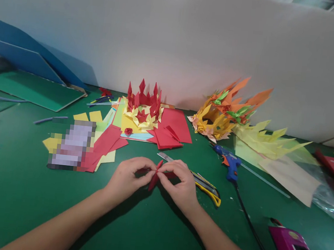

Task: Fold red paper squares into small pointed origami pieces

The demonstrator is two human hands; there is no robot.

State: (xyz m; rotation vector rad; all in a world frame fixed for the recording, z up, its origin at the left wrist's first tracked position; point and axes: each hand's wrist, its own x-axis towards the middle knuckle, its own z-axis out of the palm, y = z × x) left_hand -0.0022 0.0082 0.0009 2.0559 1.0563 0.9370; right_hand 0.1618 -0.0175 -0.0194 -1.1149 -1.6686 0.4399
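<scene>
- I see both hands brought close together in front of the red-and-yellow paper crown (143,108), on the near side of it and well apart from it.
- My left hand (127,176) pinches a folded red paper piece (154,179) from one side, with thumb and fingertips closed on it.
- My right hand (178,184) pinches the same piece from the other side, its fingertips meeting those of the left.
- The red piece stands nearly upright between the two hands, just above the green table (29,190), straight out from the crown toward me.
- A yellow utility knife (205,184) lies nearer to me than the crown and to its right, its blade end passing just behind my right hand.
- A blue glue gun (230,165) lies on its side further right of the crown, with its black cord trailing toward me.
- Flat red paper sheets (175,126) lie touching the crown's right edge.
- An orange-and-yellow paper crown (225,111) sits to the right of the first crown, near the white wall (194,36).
- A purple box (294,249) lies far to the right of the crown, at the near edge of the view.
</scene>
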